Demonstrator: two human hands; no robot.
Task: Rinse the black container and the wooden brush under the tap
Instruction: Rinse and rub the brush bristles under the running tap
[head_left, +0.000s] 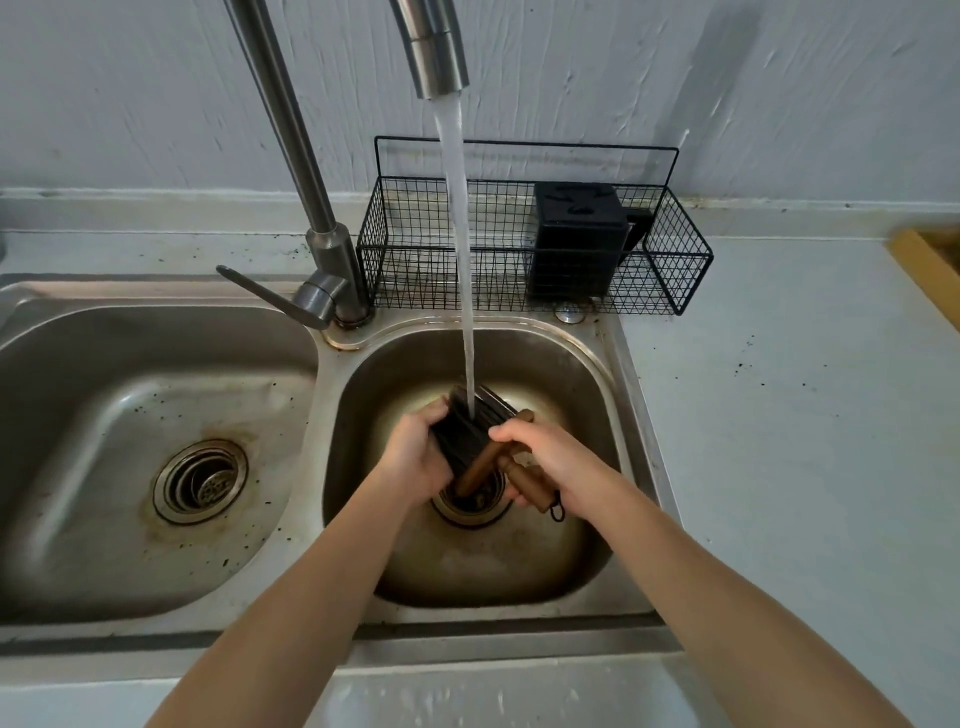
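The left hand (415, 457) gripped the black container (470, 431) over the drain of the right sink basin (582, 374), its open top tilted up into the tap stream (462, 249). The right hand (540, 457) held the wooden brush (485, 465) just beside it, the handle slanting down-left, below the stream. By my judgement the brush needed lifting toward the water.

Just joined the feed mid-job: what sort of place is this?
Most likely a home kitchen: a steel double sink with a tall tap running, and a wire rack on the counter behind it.
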